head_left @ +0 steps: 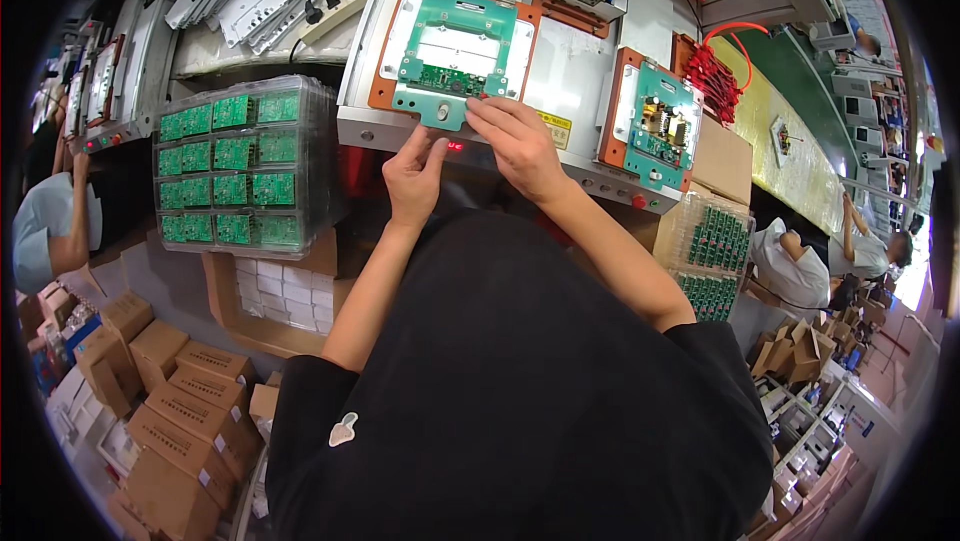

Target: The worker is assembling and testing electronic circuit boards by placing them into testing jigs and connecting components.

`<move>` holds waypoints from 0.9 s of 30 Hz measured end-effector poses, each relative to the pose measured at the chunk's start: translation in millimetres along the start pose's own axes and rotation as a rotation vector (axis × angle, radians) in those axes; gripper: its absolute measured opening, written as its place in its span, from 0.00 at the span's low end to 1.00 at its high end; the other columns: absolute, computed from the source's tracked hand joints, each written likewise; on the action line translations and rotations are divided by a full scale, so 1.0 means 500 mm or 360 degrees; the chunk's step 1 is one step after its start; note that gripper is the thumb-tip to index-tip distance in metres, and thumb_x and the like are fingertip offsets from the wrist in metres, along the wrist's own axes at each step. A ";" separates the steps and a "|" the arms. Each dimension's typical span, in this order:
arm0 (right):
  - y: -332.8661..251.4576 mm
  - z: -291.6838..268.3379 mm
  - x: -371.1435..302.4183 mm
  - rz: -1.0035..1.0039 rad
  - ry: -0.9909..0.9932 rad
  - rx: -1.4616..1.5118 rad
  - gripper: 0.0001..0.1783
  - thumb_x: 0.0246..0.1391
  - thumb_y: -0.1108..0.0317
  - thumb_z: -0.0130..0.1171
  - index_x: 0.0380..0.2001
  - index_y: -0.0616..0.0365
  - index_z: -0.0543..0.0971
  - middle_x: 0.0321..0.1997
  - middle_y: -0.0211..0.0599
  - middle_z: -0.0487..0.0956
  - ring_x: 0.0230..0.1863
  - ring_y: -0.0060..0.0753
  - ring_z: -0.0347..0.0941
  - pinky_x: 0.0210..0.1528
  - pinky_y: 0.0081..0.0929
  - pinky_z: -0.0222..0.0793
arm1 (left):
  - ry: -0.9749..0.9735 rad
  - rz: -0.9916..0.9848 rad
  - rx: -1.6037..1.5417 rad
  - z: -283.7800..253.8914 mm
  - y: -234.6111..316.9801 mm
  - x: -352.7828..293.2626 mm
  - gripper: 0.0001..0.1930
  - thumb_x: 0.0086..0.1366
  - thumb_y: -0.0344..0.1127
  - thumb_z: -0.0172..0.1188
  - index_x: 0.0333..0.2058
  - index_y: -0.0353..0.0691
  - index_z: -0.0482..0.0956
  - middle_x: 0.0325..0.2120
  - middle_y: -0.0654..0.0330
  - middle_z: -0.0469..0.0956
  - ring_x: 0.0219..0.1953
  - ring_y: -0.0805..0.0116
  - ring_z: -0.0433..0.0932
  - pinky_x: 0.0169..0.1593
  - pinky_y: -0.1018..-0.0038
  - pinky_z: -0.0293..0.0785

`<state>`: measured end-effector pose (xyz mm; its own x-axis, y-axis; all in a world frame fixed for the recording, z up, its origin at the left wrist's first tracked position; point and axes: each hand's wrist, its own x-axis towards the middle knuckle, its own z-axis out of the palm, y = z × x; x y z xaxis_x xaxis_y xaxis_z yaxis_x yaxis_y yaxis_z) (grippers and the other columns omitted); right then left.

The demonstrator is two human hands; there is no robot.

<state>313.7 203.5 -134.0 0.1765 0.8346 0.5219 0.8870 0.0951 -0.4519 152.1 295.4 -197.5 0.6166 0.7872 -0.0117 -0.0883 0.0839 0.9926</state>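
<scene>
A green fixture plate with a cut-out window lies on an orange-rimmed base on the machine in front of me. Along the plate's near side sits a green circuit board with small parts. My left hand has its thumb and a finger closed at the plate's front tab, from the left and below. From the right, my right hand reaches in with bent fingers at the tab's right edge, close to the board. The undersides of the fingertips are hidden.
Right of it stands a second fixture with a populated board. Clear trays of green boards stand left and right. Red cables bunch at the back right. Cartons stack behind left; other people work at both sides.
</scene>
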 end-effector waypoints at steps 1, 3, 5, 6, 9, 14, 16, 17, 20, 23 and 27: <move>-0.001 0.000 0.000 0.0003 -0.0001 -0.0008 0.19 0.44 0.81 0.58 0.43 0.65 0.82 0.52 0.38 0.81 0.52 0.42 0.76 0.53 0.37 0.74 | 0.0005 0.0005 -0.0004 0.000 0.000 0.000 0.23 0.66 0.17 0.56 0.61 0.26 0.69 0.49 0.52 0.79 0.50 0.71 0.78 0.54 0.77 0.73; 0.000 0.001 -0.002 -0.0001 -0.0003 -0.0013 0.19 0.44 0.81 0.58 0.43 0.65 0.82 0.52 0.38 0.81 0.52 0.43 0.76 0.53 0.37 0.74 | 0.0010 0.0011 -0.0008 0.000 0.000 0.000 0.23 0.66 0.17 0.56 0.60 0.26 0.69 0.49 0.52 0.79 0.50 0.71 0.78 0.54 0.78 0.73; -0.001 0.004 -0.002 -0.0005 -0.0002 -0.0017 0.19 0.44 0.81 0.58 0.43 0.65 0.82 0.52 0.38 0.81 0.52 0.43 0.76 0.53 0.37 0.74 | 0.0007 0.0050 -0.0044 0.001 0.004 0.001 0.23 0.66 0.17 0.56 0.60 0.26 0.69 0.49 0.52 0.80 0.49 0.71 0.79 0.54 0.78 0.74; -0.001 0.004 -0.002 -0.0002 0.0005 -0.0022 0.19 0.45 0.81 0.58 0.43 0.64 0.82 0.52 0.37 0.81 0.52 0.42 0.76 0.52 0.36 0.73 | 0.0007 0.0050 -0.0045 0.003 0.005 0.002 0.23 0.66 0.17 0.56 0.60 0.26 0.69 0.49 0.52 0.80 0.49 0.71 0.79 0.54 0.78 0.74; -0.006 0.002 0.001 0.0025 -0.0026 -0.0060 0.18 0.45 0.80 0.60 0.44 0.62 0.82 0.52 0.36 0.81 0.52 0.39 0.76 0.53 0.36 0.71 | 0.0105 0.0101 -0.0027 0.002 0.006 0.000 0.20 0.65 0.20 0.61 0.56 0.28 0.75 0.41 0.59 0.83 0.40 0.80 0.78 0.43 0.81 0.76; -0.016 0.009 -0.017 0.0084 -0.0142 -0.0307 0.22 0.45 0.75 0.62 0.48 0.57 0.80 0.58 0.30 0.78 0.56 0.31 0.73 0.58 0.38 0.63 | 0.0411 0.0239 0.0366 -0.050 0.035 -0.001 0.07 0.66 0.22 0.58 0.42 0.31 0.80 0.38 0.57 0.81 0.38 0.68 0.82 0.42 0.74 0.78; -0.021 0.005 -0.029 0.0074 -0.0169 -0.0268 0.24 0.44 0.76 0.61 0.49 0.57 0.80 0.59 0.30 0.78 0.57 0.31 0.73 0.58 0.38 0.63 | 0.0337 0.0353 0.0687 -0.028 0.106 0.013 0.07 0.63 0.22 0.60 0.40 0.32 0.80 0.38 0.55 0.80 0.38 0.64 0.81 0.43 0.71 0.78; -0.016 0.005 -0.020 0.0055 -0.0169 -0.0244 0.25 0.43 0.77 0.60 0.49 0.57 0.80 0.59 0.31 0.78 0.57 0.32 0.73 0.59 0.37 0.62 | 0.0247 0.0489 0.1007 -0.012 0.133 0.039 0.08 0.61 0.22 0.62 0.39 0.34 0.80 0.37 0.54 0.78 0.39 0.60 0.80 0.43 0.67 0.77; -0.010 0.006 -0.038 0.0078 -0.0190 -0.0213 0.30 0.39 0.79 0.59 0.52 0.57 0.79 0.61 0.33 0.77 0.60 0.34 0.71 0.62 0.39 0.61 | -0.0024 0.0849 0.1251 0.003 0.107 0.087 0.09 0.56 0.26 0.66 0.37 0.35 0.80 0.35 0.53 0.76 0.38 0.51 0.77 0.43 0.61 0.74; 0.021 0.006 -0.042 0.0105 -0.0223 -0.0208 0.32 0.39 0.80 0.57 0.54 0.58 0.78 0.62 0.34 0.76 0.61 0.36 0.70 0.65 0.42 0.60 | -0.0361 0.0858 0.1225 -0.008 0.104 0.141 0.08 0.57 0.27 0.65 0.37 0.35 0.80 0.35 0.53 0.76 0.39 0.52 0.77 0.43 0.64 0.75; 0.038 -0.009 -0.038 0.0108 -0.0291 -0.0178 0.29 0.41 0.81 0.58 0.52 0.60 0.78 0.61 0.35 0.76 0.61 0.38 0.70 0.66 0.44 0.59 | -0.0689 0.0827 0.1146 -0.021 0.125 0.152 0.08 0.60 0.27 0.62 0.38 0.34 0.80 0.38 0.54 0.77 0.43 0.54 0.78 0.45 0.68 0.75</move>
<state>329.2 187.2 -149.4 0.1661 0.9225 0.3484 0.9194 -0.0172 -0.3930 185.3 367.0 -137.6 0.8816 0.3174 0.3495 -0.0204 -0.7141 0.6998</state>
